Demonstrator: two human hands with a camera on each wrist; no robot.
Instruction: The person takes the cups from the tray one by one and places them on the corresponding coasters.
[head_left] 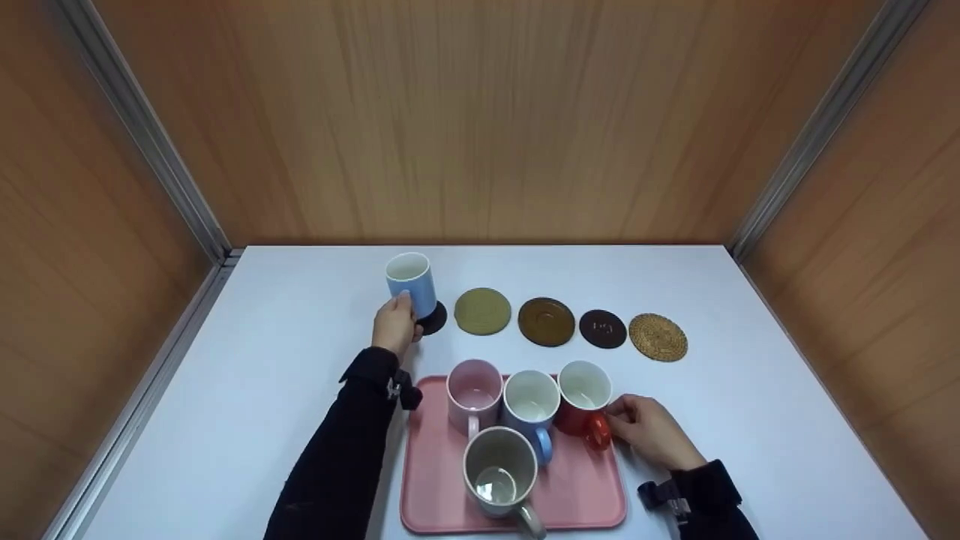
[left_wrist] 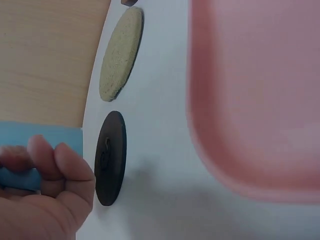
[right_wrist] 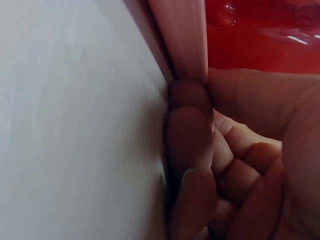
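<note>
- Head view: your left hand point(head_left: 396, 325) grips a blue mug point(head_left: 422, 292) by the leftmost coaster point(head_left: 434, 321), far left on the desk point(head_left: 225, 420).
- Your right hand point(head_left: 651, 429) pinches the right rim of the near tray point(head_left: 435, 484), beside the red mug point(head_left: 571, 420).

White table point(head_left: 315, 300): pink tray point(head_left: 435, 484) near front, five round coasters point(head_left: 546, 322) beyond.

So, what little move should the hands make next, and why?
Probably ease the light-blue cylindrical mug down onto the leftmost dark, round coaster. The left hand grips the mug, which overlaps that coaster in the head view and seems to hang just above it. The right hand can stay put, pinching the pink rectangular tray's rim.
</note>
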